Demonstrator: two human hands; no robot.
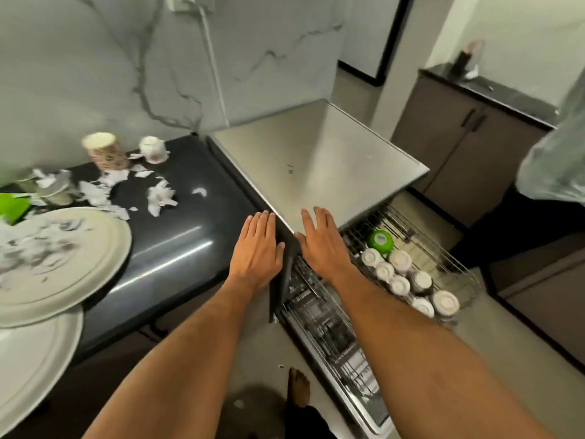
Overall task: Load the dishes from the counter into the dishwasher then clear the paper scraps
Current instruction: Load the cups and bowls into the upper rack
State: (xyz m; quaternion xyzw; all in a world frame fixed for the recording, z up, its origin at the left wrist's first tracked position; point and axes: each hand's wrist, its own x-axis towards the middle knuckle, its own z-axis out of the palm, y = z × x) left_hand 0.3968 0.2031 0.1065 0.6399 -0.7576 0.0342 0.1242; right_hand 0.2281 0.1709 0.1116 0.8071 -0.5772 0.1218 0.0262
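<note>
A person's left hand [258, 245] and right hand [323, 245] lie flat, fingers straight, holding nothing, at the near corner of the steel dishwasher [316, 160]. Its pulled-out wire rack [456, 274] runs lengthwise away from the dishwasher's front, just right of the right hand, carrying upturned white cups [400, 285] and a green bowl [380, 240]. Left of the dishwasher, on the black counter [177, 245], lie torn white paper scraps [160, 196], two cups [106, 152] and two pale round plates [63, 264].
</note>
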